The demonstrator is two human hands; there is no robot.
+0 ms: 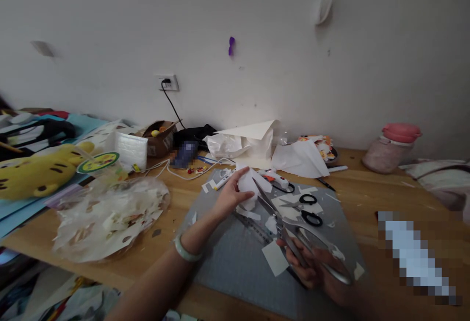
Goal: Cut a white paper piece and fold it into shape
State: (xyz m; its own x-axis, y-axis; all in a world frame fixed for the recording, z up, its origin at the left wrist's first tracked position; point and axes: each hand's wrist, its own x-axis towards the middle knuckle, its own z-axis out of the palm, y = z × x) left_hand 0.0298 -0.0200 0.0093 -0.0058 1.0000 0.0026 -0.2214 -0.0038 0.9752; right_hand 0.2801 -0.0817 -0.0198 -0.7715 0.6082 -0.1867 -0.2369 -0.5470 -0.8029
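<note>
My left hand [235, 191] pinches a piece of white paper [251, 181] above the grey cutting mat [227, 262]. Large metal scissors [277, 220] are in my right hand [304, 262], its fingers wrapped around the handles. Their blades stand apart and point at the lower right edge of the paper; whether they touch it I cannot tell. A smaller pair of black-handled scissors [308, 208] lies on the mat just beyond the large pair. Beneath my hands are a ruler [257, 228], a cream paper square [275, 257] and several white scraps.
Left of the mat lies a plastic bag [110, 223] with scraps, near a lidded drink cup [99, 164] and a yellow plush toy [40, 171]. Behind stand a cardboard box [157, 137] and crumpled paper [253, 145]. A pink-lidded jar [391, 147] is at the right.
</note>
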